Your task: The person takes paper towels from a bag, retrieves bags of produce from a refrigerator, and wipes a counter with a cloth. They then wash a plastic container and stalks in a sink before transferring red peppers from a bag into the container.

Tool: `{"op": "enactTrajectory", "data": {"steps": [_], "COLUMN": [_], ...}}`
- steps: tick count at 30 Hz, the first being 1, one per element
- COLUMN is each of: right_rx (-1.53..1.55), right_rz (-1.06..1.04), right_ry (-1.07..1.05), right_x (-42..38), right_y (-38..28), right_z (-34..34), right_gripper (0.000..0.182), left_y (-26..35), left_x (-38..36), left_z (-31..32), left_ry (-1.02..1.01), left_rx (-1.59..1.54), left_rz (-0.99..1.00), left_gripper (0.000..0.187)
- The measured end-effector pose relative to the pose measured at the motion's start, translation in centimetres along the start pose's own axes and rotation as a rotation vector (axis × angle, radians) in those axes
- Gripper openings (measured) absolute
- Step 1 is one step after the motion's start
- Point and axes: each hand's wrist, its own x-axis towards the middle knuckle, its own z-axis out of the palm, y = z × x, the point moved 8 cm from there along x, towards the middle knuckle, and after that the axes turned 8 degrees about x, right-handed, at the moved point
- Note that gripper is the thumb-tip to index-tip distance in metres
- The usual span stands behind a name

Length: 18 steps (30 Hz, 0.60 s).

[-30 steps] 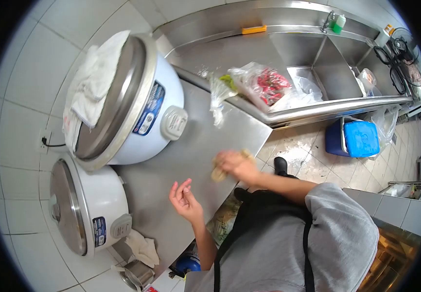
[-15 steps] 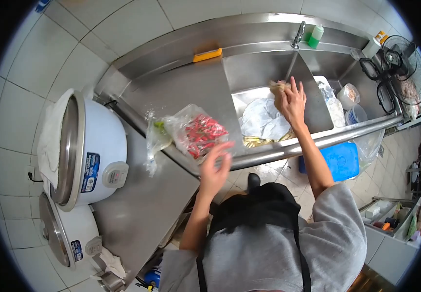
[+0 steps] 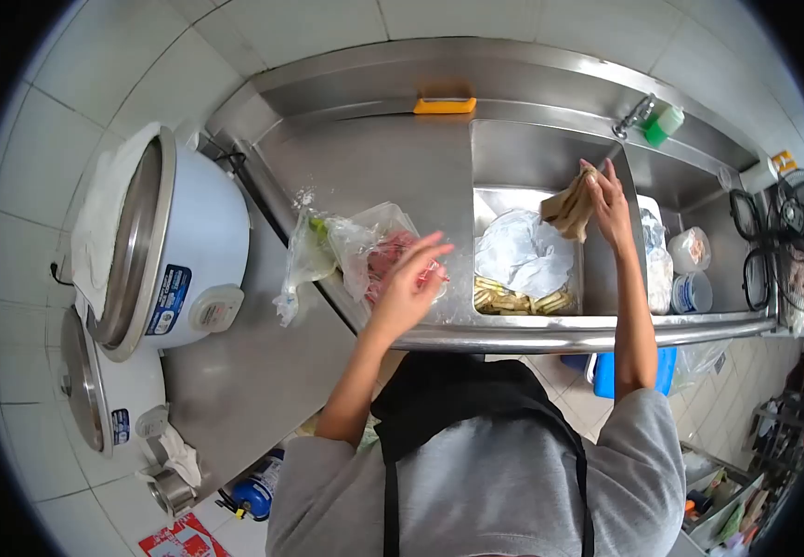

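Observation:
My right hand (image 3: 609, 204) grips a folded brown cloth (image 3: 569, 206) over the sink basin. Below the cloth, a white plastic bag (image 3: 523, 252) lies in the basin beside pale yellowish stalks (image 3: 513, 299). My left hand (image 3: 408, 290) holds nothing, its fingers apart, over the right side of a clear bag of red chillies (image 3: 388, 255); whether it touches the bag I cannot tell. Left of the chillies sits another clear bag with something green (image 3: 312, 243) inside.
Large rice cookers (image 3: 202, 232) stand at the left. A yellow-orange object (image 3: 445, 106) lies at the counter's back. Near the tap (image 3: 636, 115) is a green bottle (image 3: 665, 125). Plastic tubs (image 3: 692, 291) sit in the right basin, beside a black fan (image 3: 792, 223).
The view has turned and shifted. The brown cloth, crumpled before, now hangs more spread out from my right hand. My left hand is farther over the chilli bag.

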Motion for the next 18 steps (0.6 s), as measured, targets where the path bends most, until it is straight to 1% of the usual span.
{"op": "enactTrajectory", "data": {"steps": [1, 2, 3, 4, 5, 7, 8, 9, 11, 13, 15, 16, 17, 18], "right_rx": [-0.284, -0.017, 0.247, 0.378, 0.376, 0.546, 0.493, 0.492, 0.759, 0.86, 0.879, 0.788, 0.702, 0.664], "right_rz": [-0.188, 0.026, 0.246, 0.164, 0.164, 0.194, 0.173, 0.174, 0.269, 0.242, 0.22, 0.204, 0.193, 0.179], "right_ry": [-0.088, -0.17, -0.24, -0.167, -0.173, -0.11, -0.103, -0.099, -0.149, -0.196, -0.262, -0.319, -0.371, -0.366], "right_x": [0.5, 0.7, 0.8, 1.4, 1.9, 3.5, 4.3, 5.1, 5.9, 6.7, 6.8, 6.9, 6.6, 6.3], "right_y": [-1.5, -0.1, -0.4, -0.5, -1.3, -3.9, -4.7, -5.8, -7.5, -9.6, -11.5, -11.5, -10.6, -8.9], "right_z": [1.0, 1.4, 1.9, 2.1, 2.7, 3.8, 4.7, 5.7, 8.6, 11.2, 13.6, 14.7, 15.8, 16.3], "right_gripper": [0.031, 0.032, 0.032, 0.033, 0.033, 0.034, 0.035, 0.035, 0.038, 0.041, 0.046, 0.05, 0.053, 0.059], "left_y": [-0.4, -1.2, -1.7, -2.3, -2.9, -4.4, -5.2, -5.4, -6.4, -6.4, -5.6, -5.0, -4.4, -3.7], "left_x": [-0.5, -1.1, -1.3, -1.6, -1.9, -2.9, -3.4, -3.5, -3.9, -3.9, -3.6, -3.5, -3.5, -3.5], "left_z": [-1.9, -3.1, -5.1, -6.7, -7.6, -9.4, -10.0, -10.4, -10.6, -9.7, -8.6, -7.5, -6.4, -5.2], "left_ry": [0.104, 0.106, 0.187, 0.267, 0.27, 0.297, 0.336, 0.332, 0.344, 0.324, 0.311, 0.289, 0.26, 0.223], "left_rx": [0.051, 0.042, 0.063, 0.087, 0.084, 0.123, 0.141, 0.14, 0.093, 0.063, 0.039, -0.005, -0.044, -0.096], "left_rz": [0.023, 0.003, -0.029, -0.06, -0.066, -0.132, -0.124, -0.121, -0.172, -0.15, -0.118, -0.121, -0.124, -0.115], "left_gripper": [0.026, 0.026, 0.024, 0.023, 0.023, 0.022, 0.021, 0.021, 0.02, 0.019, 0.018, 0.017, 0.016, 0.015]}}
